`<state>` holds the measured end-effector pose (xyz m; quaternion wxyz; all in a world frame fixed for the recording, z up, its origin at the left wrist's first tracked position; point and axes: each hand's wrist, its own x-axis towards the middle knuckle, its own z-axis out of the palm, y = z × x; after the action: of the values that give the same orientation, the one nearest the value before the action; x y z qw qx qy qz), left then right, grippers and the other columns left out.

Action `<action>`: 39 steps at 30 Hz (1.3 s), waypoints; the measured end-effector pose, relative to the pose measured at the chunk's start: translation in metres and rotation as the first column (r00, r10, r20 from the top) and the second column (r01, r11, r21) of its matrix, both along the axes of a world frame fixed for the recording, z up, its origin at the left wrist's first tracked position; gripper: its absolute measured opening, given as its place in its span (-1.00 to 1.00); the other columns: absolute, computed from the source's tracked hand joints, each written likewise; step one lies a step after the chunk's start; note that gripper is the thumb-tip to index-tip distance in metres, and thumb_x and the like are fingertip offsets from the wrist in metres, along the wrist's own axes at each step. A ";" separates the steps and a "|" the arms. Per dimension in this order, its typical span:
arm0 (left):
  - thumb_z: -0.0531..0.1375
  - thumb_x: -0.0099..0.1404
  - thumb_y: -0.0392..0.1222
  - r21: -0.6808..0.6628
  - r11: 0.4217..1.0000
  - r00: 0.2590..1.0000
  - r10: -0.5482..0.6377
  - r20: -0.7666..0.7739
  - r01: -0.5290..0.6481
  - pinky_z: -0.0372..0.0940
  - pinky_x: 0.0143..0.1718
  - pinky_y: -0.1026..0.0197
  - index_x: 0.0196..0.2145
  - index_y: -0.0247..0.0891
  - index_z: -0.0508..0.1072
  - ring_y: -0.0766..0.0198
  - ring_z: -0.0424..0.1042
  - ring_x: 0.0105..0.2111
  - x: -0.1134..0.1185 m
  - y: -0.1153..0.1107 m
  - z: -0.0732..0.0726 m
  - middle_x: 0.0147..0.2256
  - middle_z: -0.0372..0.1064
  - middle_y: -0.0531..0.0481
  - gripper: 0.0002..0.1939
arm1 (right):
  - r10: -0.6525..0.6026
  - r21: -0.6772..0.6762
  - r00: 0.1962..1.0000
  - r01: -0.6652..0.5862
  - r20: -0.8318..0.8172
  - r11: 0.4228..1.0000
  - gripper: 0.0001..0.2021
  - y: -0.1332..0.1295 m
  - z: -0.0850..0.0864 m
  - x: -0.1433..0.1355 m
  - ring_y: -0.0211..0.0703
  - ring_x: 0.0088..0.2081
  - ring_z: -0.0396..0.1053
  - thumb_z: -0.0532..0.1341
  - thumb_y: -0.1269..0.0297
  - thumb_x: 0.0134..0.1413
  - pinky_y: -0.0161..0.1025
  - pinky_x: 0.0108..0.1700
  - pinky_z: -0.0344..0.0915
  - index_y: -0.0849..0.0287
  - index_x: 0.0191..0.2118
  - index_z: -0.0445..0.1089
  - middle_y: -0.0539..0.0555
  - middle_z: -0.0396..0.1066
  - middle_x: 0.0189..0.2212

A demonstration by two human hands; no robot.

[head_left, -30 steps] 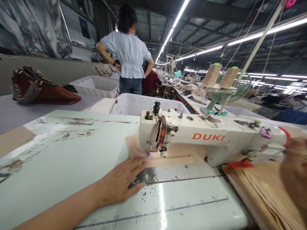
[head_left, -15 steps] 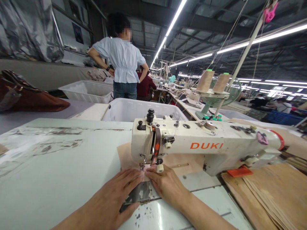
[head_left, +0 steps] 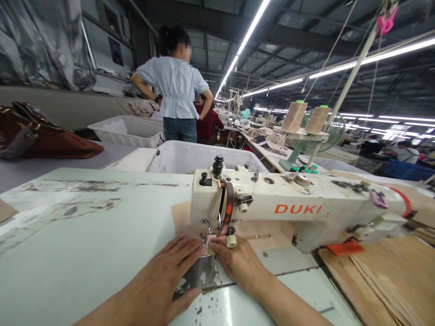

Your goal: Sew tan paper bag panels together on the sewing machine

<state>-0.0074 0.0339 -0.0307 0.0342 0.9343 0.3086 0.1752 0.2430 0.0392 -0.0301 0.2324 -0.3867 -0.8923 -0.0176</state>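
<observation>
A cream sewing machine (head_left: pixel 253 199) marked DUKI stands on the pale green table. Under its needle and presser foot lies a beige flat sheet (head_left: pixel 181 219), fabric or leather, with a small pale pink piece (head_left: pixel 211 238) at the foot. My left hand (head_left: pixel 168 269) rests palm down at the sheet's near edge, fingers stretched toward the needle and thumb spread apart. From the other side, my right hand (head_left: pixel 243 258) has its fingers bent together on the pink piece, just right of the presser foot. The machine head partly hides those fingertips.
Stacked brown sheets (head_left: pixel 390 276) lie at the right under the machine's end. Behind the machine is a white plastic bin (head_left: pixel 210 151); thread cones (head_left: pixel 295 117) stand farther right. A brown handbag (head_left: pixel 50 140) sits at the left. A person in light blue (head_left: pixel 178 86) stands beyond the bins.
The view has shifted slightly, so the machine appears farther right and lower. The beige sheet has slid a little away from me under the foot. Both hands keep nearly the same pose.
</observation>
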 end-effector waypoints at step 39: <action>0.13 0.44 -0.08 -0.247 0.969 0.984 0.038 0.175 0.007 0.12 0.25 -0.07 0.25 0.02 0.28 -0.06 0.26 0.17 0.011 -0.096 -0.014 0.20 0.24 -0.05 -0.55 | -0.479 0.120 0.876 0.470 0.057 0.874 -0.66 -0.059 0.010 0.061 0.17 -0.02 0.38 -0.05 0.30 0.41 0.10 0.01 0.32 0.40 -0.02 0.39 0.40 0.41 -0.07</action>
<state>0.0033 -0.0619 -0.0450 0.1763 0.9008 0.3311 0.2189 0.3040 -0.0194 -0.0206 0.2022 -0.5803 -0.7770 -0.1365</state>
